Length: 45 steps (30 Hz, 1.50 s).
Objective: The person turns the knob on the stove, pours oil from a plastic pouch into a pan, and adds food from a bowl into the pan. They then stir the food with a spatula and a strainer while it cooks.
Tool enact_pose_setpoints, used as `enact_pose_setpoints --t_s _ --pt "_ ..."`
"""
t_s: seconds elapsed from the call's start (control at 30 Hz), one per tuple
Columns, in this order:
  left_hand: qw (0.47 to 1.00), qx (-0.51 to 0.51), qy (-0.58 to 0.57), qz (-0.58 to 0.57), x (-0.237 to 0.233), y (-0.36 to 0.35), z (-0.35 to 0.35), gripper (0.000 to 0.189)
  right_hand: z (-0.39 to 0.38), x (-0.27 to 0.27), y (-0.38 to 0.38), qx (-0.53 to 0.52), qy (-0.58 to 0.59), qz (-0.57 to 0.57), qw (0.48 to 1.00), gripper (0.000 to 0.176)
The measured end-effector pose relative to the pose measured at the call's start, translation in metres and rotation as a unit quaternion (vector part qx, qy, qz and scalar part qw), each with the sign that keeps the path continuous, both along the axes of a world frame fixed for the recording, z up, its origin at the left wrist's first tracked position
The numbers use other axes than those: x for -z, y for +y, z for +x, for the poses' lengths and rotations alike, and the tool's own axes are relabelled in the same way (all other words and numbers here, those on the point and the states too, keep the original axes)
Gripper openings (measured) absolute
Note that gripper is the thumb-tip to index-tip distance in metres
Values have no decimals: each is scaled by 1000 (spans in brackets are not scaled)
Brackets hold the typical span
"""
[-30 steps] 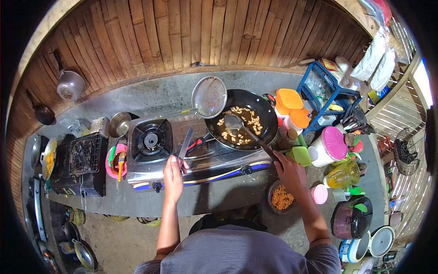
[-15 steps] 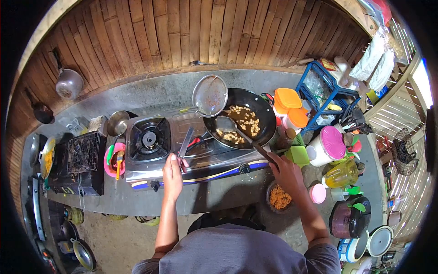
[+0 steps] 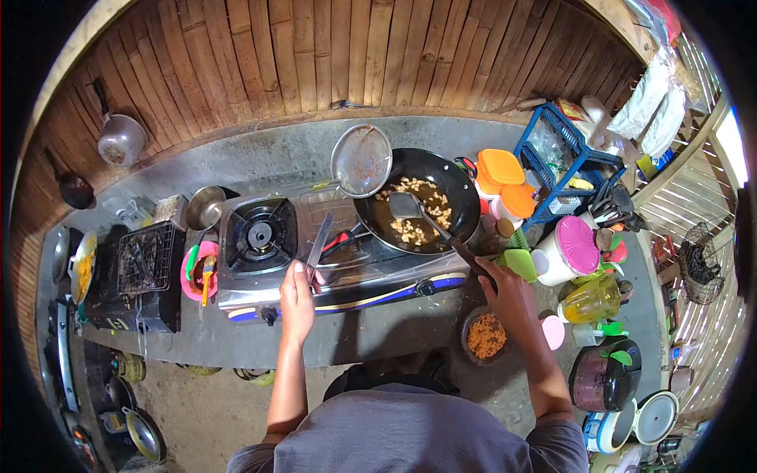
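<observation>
My left hand [image 3: 297,303] is closed around a knife [image 3: 320,243], its blade pointing up over the stove's front half. In my right hand [image 3: 509,298] is the dark handle of a spatula [image 3: 407,206]. The spatula's flat head lies inside a black wok [image 3: 459,188], among small pale pieces of food [image 3: 408,231] in brownish oil. The wok sits over the right side of a two-burner stove [image 3: 339,284], and the burner itself is hidden beneath it. A round strainer [image 3: 361,161] rests against the wok's left rim.
An empty burner [image 3: 260,235] is at the stove's left. A pink bowl [image 3: 194,289] with a brush stands beside it. Orange-lidded containers [image 3: 500,168] and a blue rack [image 3: 564,156] are right of the wok. A bowl of orange crumbs [image 3: 484,337] is near my right forearm.
The spatula's head has moved right and slightly up in the wok, and the food has shifted around it. My right hand has moved slightly right. My left hand keeps the knife nearly still.
</observation>
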<state>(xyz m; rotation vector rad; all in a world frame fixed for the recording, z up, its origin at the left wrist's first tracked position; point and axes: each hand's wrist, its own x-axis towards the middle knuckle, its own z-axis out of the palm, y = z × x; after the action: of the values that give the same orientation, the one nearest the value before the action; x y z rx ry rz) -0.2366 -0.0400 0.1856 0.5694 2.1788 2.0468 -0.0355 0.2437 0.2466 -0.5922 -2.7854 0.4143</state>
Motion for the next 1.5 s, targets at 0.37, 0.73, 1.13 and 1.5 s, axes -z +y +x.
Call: enact_pose_setpoints --t_s 0.37,0.73,1.13,1.5 --pt "1000 2 1 0 1 -1 -2 41 25 -22 -14 49 -55 -25 997 34" --pt "1000 15 -13 4 5 5 -3 42 31 -30 -15 42 -59 0 997 34" --pt "1000 6 -3 -12 -1 2 -4 43 9 -2 3 35 -29 45 998 36" --pt "999 14 -4 -40 5 1 -7 43 39 -71 -9 34 -109 49 992 42"
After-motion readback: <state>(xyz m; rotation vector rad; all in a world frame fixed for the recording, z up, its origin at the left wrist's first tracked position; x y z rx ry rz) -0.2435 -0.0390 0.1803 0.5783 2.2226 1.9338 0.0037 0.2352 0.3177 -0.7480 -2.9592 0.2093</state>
